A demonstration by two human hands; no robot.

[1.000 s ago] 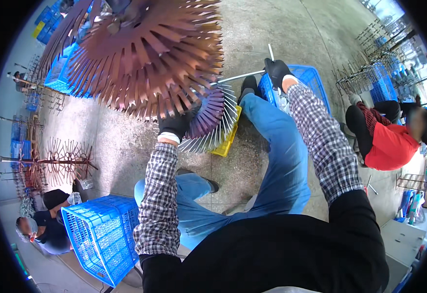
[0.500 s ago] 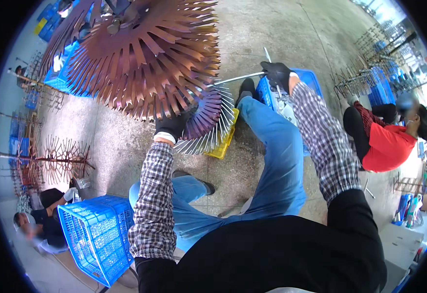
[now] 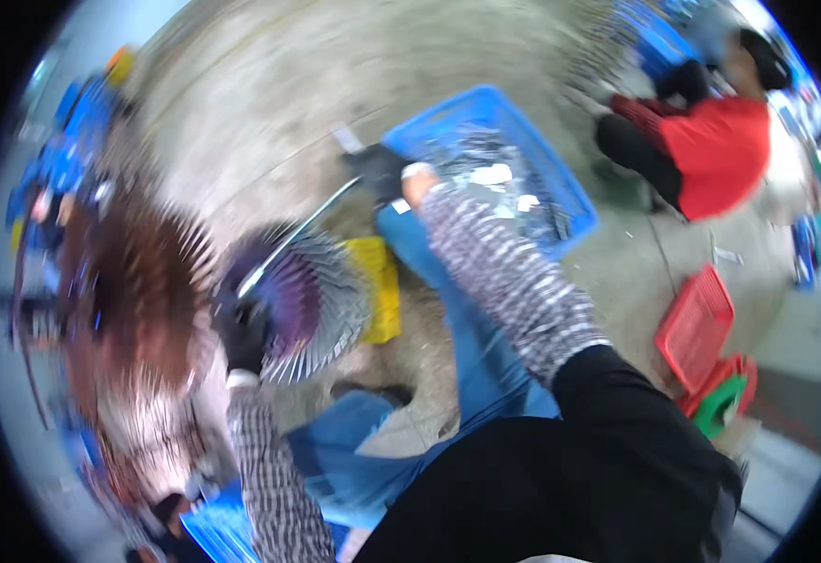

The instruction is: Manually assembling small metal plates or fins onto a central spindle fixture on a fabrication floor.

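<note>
My left hand (image 3: 243,336), in a black glove, is closed round a metal rod (image 3: 300,235) beside a purple-tinted, toothed disc stack (image 3: 293,300). Pale, thin prongs or strips fan out round that stack. The rod slants up and right from it toward my right hand (image 3: 375,171), also black-gloved and closed. A light flat strip (image 3: 346,140) pokes out beyond the right fingers; motion blur hides its full shape. Whether the right fingers touch the rod's end, I cannot tell. Left of my left hand, a large brown toothed disc stack (image 3: 152,291) is smeared by motion.
A blue crate (image 3: 575,202) of loose metal pieces stands beyond my right forearm. Below the discs sits a yellow crate (image 3: 382,305). A person in red (image 3: 715,155) crouches far right, above a red basket (image 3: 697,324). Another blue crate (image 3: 218,525) is lower left.
The view has swung: the brown discs now lie further left and lower, and the blue crate shows more fully. My right hand has come nearer the discs' rod.
</note>
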